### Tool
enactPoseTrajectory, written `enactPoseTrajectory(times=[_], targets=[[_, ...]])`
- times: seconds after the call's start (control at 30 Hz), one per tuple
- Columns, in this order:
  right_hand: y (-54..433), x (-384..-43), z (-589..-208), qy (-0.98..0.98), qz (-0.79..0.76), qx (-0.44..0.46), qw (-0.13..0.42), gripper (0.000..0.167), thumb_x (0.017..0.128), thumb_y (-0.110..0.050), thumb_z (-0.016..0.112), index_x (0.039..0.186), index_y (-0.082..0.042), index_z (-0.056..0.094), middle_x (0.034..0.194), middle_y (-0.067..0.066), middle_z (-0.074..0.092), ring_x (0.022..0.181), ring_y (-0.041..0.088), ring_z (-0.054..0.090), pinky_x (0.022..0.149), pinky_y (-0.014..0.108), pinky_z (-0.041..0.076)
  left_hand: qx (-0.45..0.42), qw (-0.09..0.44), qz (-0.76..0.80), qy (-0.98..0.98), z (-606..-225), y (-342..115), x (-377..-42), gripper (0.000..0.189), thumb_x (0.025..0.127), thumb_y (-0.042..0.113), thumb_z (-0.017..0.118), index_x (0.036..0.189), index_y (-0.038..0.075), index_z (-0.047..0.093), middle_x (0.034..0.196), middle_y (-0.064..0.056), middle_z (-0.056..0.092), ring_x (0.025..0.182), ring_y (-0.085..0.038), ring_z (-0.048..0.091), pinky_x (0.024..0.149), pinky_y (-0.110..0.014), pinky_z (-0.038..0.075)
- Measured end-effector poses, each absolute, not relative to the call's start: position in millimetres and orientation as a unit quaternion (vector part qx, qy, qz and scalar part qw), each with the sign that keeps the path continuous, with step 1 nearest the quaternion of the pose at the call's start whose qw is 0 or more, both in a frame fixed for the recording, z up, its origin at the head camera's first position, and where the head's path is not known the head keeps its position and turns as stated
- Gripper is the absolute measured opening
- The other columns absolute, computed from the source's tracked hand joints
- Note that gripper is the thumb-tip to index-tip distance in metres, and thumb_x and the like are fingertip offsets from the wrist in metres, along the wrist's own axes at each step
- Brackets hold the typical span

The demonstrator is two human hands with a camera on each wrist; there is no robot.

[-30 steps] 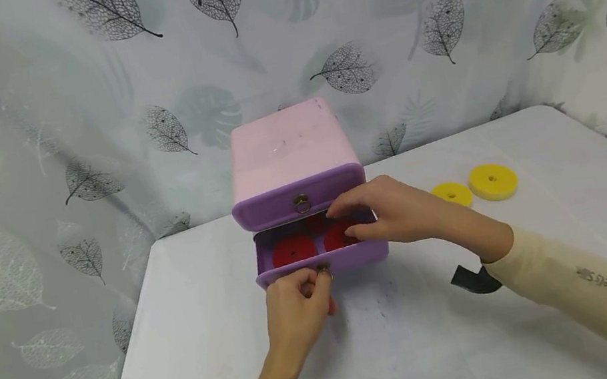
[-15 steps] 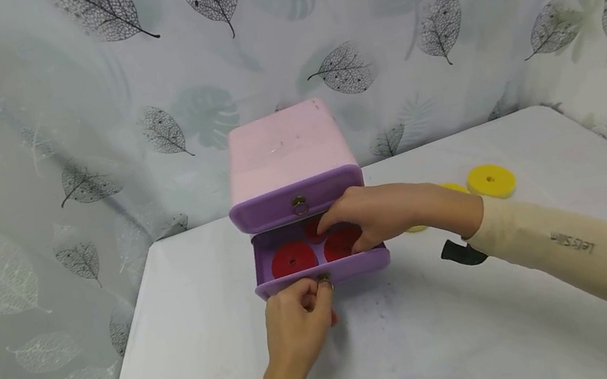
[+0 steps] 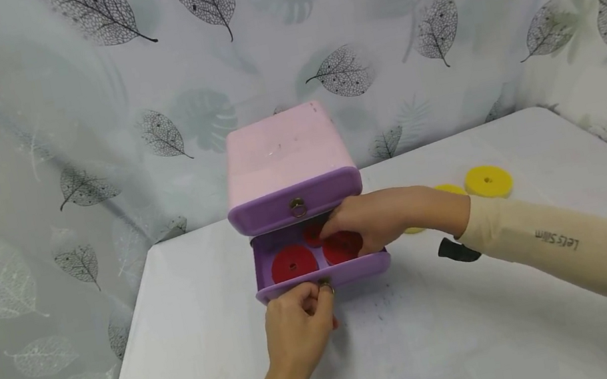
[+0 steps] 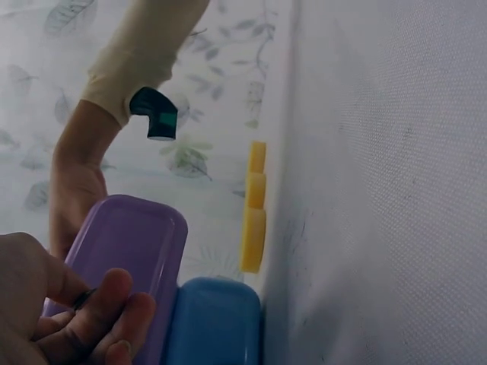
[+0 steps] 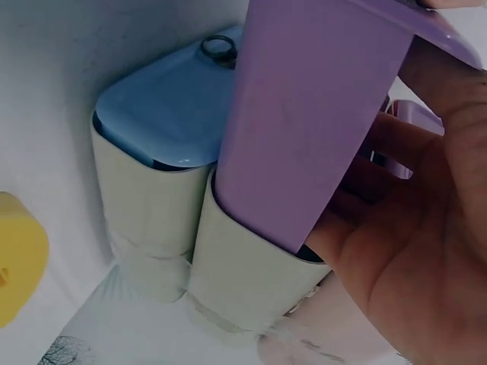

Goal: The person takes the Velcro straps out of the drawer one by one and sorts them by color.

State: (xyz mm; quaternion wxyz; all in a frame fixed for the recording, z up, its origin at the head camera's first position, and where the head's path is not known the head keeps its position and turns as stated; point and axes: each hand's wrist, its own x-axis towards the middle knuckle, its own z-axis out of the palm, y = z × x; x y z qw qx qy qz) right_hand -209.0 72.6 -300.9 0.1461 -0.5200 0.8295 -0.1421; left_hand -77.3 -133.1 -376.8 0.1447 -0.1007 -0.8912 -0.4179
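My left hand (image 3: 298, 329) pinches the ring pull (image 3: 326, 286) of a pulled-out purple drawer (image 3: 357, 268). Inside lie a red disc (image 3: 293, 264) at the left, another red disc (image 3: 341, 247) at the right and part of a third red disc (image 3: 312, 235) at the back. Over the drawer's right side reaches my right hand (image 3: 370, 222), its fingers and thumb around the right-hand disc. In the right wrist view that hand's fingertips are hidden behind the drawer wall (image 5: 312, 114). A pink box (image 3: 285, 152) with a shut purple drawer sits on top.
A blue drawer (image 4: 215, 323) sits beneath the purple one in its pale casing (image 5: 148, 205). Yellow discs (image 3: 488, 181) lie on the white table (image 3: 455, 325) at the right, partly behind my right forearm. A leaf-patterned curtain (image 3: 265, 40) hangs behind.
My right hand has moved down and left into the drawer, its fingers and thumb now around the right-hand red disc. My left hand keeps its pinch on the ring pull.
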Motion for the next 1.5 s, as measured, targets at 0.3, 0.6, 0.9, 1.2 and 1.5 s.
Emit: enactPoseTrajectory(times=[0.3,0.6,0.9,1.2,1.5], targets=[[72.9,-208.7,-307.7,0.839,-0.137,-0.511,0.125,0.058,0.086,-0.014,0.085,0.138,-0.003,0.064,0.132,0.005,0.065,0.122,0.025,0.056,0.099,0.037,0.05,-0.105,0.152,-0.42,-0.889,-375.5,-132.6,-77.6,0.028,0.094,0.012,0.068,0.068,0.021,0.064,0.052,0.023,0.055,0.043,0.001,0.05,0.038,-0.027,0.035],[75.9,-206.9,-306.6,0.837,-0.145,-0.513,0.123,0.06,0.086,-0.016,0.086,0.139,-0.002,0.062,0.133,0.003,0.065,0.122,0.024,0.056,0.1,0.038,0.05,-0.104,0.151,-0.419,-0.889,-376.4,-132.9,-77.6,0.028,0.094,0.012,0.069,0.068,0.022,0.064,0.052,0.023,0.055,0.043,0.001,0.05,0.038,-0.027,0.034],[80.7,-207.1,-296.4,0.823,-0.139,-0.534,0.13,0.063,0.085,-0.004,0.082,0.143,-0.002,0.059,0.138,0.006,0.063,0.125,0.021,0.058,0.101,0.037,0.049,-0.11,0.159,-0.417,-0.888,-377.2,-131.7,-77.6,0.029,0.094,0.011,0.069,0.068,0.022,0.064,0.053,0.023,0.055,0.044,0.002,0.05,0.039,-0.027,0.036],[81.5,-203.0,-290.7,0.824,-0.131,-0.538,0.122,0.064,0.087,-0.004,0.08,0.146,-0.003,0.056,0.14,0.006,0.061,0.126,0.022,0.056,0.1,0.038,0.051,-0.116,0.159,-0.418,-0.887,-378.9,-132.5,-76.6,0.03,0.094,0.01,0.069,0.067,0.021,0.063,0.052,0.025,0.054,0.042,0.002,0.047,0.037,-0.025,0.032],[83.2,-194.3,-279.4,0.842,-0.115,-0.516,0.106,0.067,0.088,-0.011,0.083,0.148,-0.006,0.056,0.143,0.002,0.06,0.121,0.02,0.058,0.094,0.04,0.053,-0.119,0.159,-0.418,-0.886,-379.9,-131.7,-77.2,0.03,0.094,0.01,0.069,0.067,0.022,0.064,0.052,0.024,0.054,0.042,0.001,0.048,0.037,-0.026,0.034]])
